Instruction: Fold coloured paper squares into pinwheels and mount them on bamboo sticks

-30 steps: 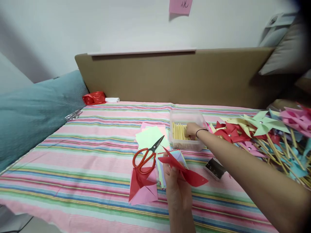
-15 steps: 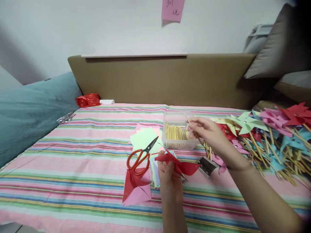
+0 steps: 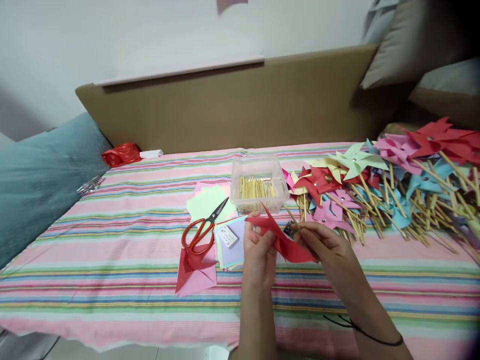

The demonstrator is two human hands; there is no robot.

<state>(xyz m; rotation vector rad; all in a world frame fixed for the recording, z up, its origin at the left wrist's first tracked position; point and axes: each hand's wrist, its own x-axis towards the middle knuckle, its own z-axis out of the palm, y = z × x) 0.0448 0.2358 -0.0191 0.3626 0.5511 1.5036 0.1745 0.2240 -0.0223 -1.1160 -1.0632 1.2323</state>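
My left hand (image 3: 260, 245) pinches a red paper pinwheel (image 3: 288, 246) whose blades are folded over. My right hand (image 3: 326, 244) is closed on a thin wooden stick (image 3: 290, 214), held close to the right side of the red paper. Just beyond my hands stands a clear plastic box (image 3: 258, 202) with several wooden sticks (image 3: 257, 188) in it. Left of my left hand lie orange-handled scissors (image 3: 204, 226), their blades over pale green paper sheets (image 3: 205, 202). A small white box (image 3: 228, 236) rests on lilac and pale blue sheets (image 3: 240, 250). A dark metallic object (image 3: 289, 229) is partly hidden behind the red paper.
Finished pinwheels (image 3: 356, 160) on sticks are heaped at the right. Cut red and pink paper (image 3: 197, 275) lies near the scissors. A red plastic bag (image 3: 122, 155) is at the back left, beside a teal cushion (image 3: 48, 165). Striped cloth (image 3: 112, 240) covers the surface.
My right hand has moved from beside the clear box, down and toward me, bringing the stick to the red pinwheel. My left hand keeps its hold. The view has tilted and shifted.
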